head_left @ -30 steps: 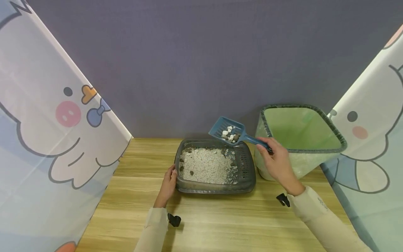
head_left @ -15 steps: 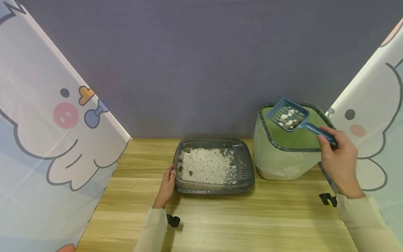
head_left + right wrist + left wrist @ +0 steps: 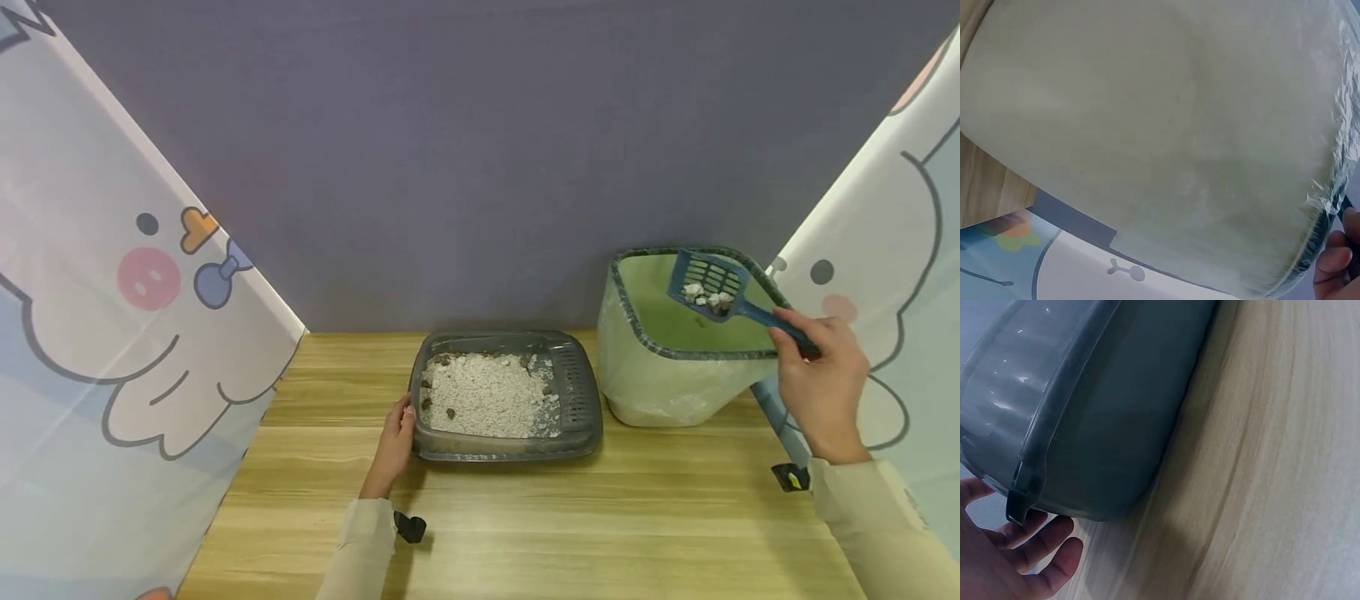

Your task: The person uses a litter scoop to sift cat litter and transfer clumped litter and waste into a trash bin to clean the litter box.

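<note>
A blue slotted litter scoop (image 3: pixel 776 320) is tilted over the open mouth of a bin, carrying a few white and brown clumps (image 3: pixel 705 297). My right hand (image 3: pixel 822 383) grips its handle; in the right wrist view only that hand's fingertips (image 3: pixel 1334 261) show, beside the bin's rim. A grey litter box (image 3: pixel 510 451) with pale litter (image 3: pixel 483 396) and several brown clumps sits on the table. My left hand (image 3: pixel 393 442) holds its left rim. The left wrist view shows the thumb above the rim and the fingers (image 3: pixel 1044 540) curled below it.
The pale green bin (image 3: pixel 667 387), lined with a clear bag and dark-rimmed, stands right of the litter box on the wooden table (image 3: pixel 525 525). A grey backdrop (image 3: pixel 465 167) rises behind, with cartoon-printed sheets (image 3: pixel 82 350) at both sides.
My right hand has carried the loaded scoop rightward from above the litter box to over the bin, then tipped it; fewer clumps lie on it now. My left hand stays on the rim.
</note>
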Motion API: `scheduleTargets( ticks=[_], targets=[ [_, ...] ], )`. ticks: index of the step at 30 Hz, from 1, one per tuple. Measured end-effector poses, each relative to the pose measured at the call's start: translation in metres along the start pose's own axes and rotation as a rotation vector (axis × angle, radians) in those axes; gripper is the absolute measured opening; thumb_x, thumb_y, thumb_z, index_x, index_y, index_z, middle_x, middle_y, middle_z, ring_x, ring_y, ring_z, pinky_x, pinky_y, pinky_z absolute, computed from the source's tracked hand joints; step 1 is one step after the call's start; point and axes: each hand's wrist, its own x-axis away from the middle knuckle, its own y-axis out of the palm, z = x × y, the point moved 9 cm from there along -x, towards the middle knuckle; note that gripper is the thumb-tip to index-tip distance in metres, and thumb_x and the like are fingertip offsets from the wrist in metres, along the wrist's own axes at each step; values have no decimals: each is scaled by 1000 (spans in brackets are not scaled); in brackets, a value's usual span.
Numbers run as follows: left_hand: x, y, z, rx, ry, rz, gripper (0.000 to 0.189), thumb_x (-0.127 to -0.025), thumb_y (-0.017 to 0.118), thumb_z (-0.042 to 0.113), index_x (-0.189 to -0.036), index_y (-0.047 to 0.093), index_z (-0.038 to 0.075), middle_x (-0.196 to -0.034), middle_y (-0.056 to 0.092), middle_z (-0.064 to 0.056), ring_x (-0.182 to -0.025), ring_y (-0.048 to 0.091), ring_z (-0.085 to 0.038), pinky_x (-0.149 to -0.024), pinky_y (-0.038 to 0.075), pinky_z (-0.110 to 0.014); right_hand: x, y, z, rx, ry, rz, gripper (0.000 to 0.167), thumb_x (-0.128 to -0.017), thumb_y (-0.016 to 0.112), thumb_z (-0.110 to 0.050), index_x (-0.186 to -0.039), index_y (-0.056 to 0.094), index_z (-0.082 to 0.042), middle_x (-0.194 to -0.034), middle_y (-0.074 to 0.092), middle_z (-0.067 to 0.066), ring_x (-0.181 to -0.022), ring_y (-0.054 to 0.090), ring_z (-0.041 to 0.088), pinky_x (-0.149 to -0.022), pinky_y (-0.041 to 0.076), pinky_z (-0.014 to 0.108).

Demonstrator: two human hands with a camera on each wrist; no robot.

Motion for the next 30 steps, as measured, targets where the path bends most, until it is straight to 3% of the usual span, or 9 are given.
scheduleTargets(
  ticks=[9,15,21,26,30],
  targets=[
    [-1,0,-1,-6,9,10,57,-104,29,43,-147,30,6,-139,33,-29,-125,36,-43,-97,30,-59,0,-10,-6,-74,-22,142,16,-86,65,3,-99,74,1,-87,46,-22,-77,45,-5,-64,36,7],
    [0,-1,1,-6,19,15,56,-104,30,41,-147,30,5,-139,33,-29,-125,36,-43,-97,30,-59,4,-13,-2,-47,36,178,20,-84,69,-1,-103,74,-2,-87,47,-24,-76,45,-6,-63,36,5],
    [0,-3,-1,-16,15,15,56,-104,29,41,-147,30,4,-140,32,-29,-126,35,-43,-98,30,-59,10,-9,-15,-83,57,138,24,-84,70,-6,-108,72,-2,-84,52,-22,-67,44,-6,-61,35,7],
    [-2,-2,-2,-4,10,4,57,-104,29,41,-148,28,5,-142,30,-29,-128,32,-43,-100,27,-59,20,3,-64,-233,-56,54,23,-86,67,-4,-106,70,6,-80,54,-13,-60,40,-2,-56,31,8],
    [-2,1,0,11,10,1,57,-104,30,41,-148,28,5,-142,29,-30,-128,32,-45,-99,28,-60,40,28,-102,-271,-146,-79,22,-88,67,-5,-107,69,7,-75,54,-2,-57,34,-1,-52,26,10]
  ],
)
